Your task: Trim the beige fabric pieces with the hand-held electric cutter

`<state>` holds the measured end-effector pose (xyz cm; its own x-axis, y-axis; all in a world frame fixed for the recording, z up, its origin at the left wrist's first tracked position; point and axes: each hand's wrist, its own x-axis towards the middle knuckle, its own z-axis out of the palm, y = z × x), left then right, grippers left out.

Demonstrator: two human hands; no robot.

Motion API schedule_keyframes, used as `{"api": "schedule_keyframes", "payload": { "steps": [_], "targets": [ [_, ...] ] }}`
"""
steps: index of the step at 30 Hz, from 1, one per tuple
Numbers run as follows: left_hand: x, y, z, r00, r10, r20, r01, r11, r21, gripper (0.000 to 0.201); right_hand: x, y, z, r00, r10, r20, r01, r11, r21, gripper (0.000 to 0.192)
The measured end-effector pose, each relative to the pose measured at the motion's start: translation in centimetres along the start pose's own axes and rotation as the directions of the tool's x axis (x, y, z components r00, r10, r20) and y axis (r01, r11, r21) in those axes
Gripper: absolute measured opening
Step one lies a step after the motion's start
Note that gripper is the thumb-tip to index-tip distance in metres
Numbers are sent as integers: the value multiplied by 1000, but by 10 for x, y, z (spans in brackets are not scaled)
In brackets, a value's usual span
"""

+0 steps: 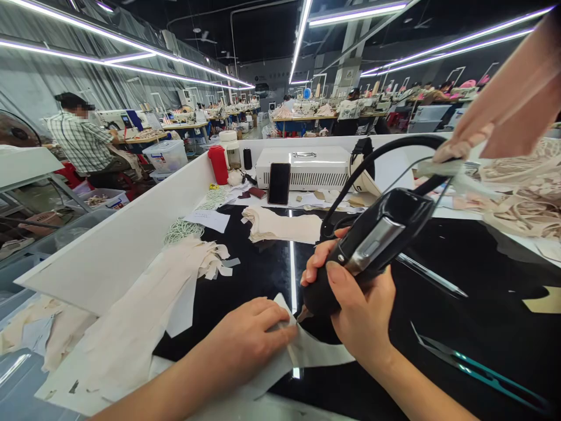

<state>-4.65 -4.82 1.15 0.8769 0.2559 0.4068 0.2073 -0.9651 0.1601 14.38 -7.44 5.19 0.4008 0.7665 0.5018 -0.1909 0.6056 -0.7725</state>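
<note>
My right hand (359, 304) is wrapped around a black corded hand tool (372, 245) with a long metal lever on its body. The tool tilts down to the left, and its narrow tip meets a strip of white fabric (318, 351) on the glossy black tabletop (263, 275). Curled fingers of my left hand (249, 333) hold that fabric down just left of the tip. Part of the cloth is hidden beneath this hand. A thick black cable (372, 158) loops from the tool's upper end, near a hanging tie of cloth.
Teal-handled tweezers (477, 365) and a pen (432, 275) lie at right. Cream fabric stacks (144, 298) (284, 225) lie at left and behind. A phone (279, 183) leans on a white vented box (307, 166). A low white wall (118, 234) borders the table. Co-workers sit beyond.
</note>
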Motion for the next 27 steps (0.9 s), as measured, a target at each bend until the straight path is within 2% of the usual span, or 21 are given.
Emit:
{"api": "schedule_keyframes", "payload": {
  "steps": [7, 18, 22, 27],
  "targets": [
    [0, 2, -1, 999, 48, -19, -46, 996, 75, 25, -2, -10, -5, 999, 25, -41, -25, 1000, 8, 39],
    [0, -2, -1, 996, 89, 7, -89, 987, 130, 27, -8, -6, -4, 1000, 18, -13, -18, 1000, 26, 31],
    [-2, -3, -2, 996, 86, 25, -89, 988, 129, 28, -7, -8, -4, 1000, 21, -9, -21, 1000, 3, 28],
    [-2, 1, -8, 999, 39, 38, -43, 994, 101, 29, -5, -23, -13, 997, 26, -66, -28, 999, -22, 37]
  ]
}}
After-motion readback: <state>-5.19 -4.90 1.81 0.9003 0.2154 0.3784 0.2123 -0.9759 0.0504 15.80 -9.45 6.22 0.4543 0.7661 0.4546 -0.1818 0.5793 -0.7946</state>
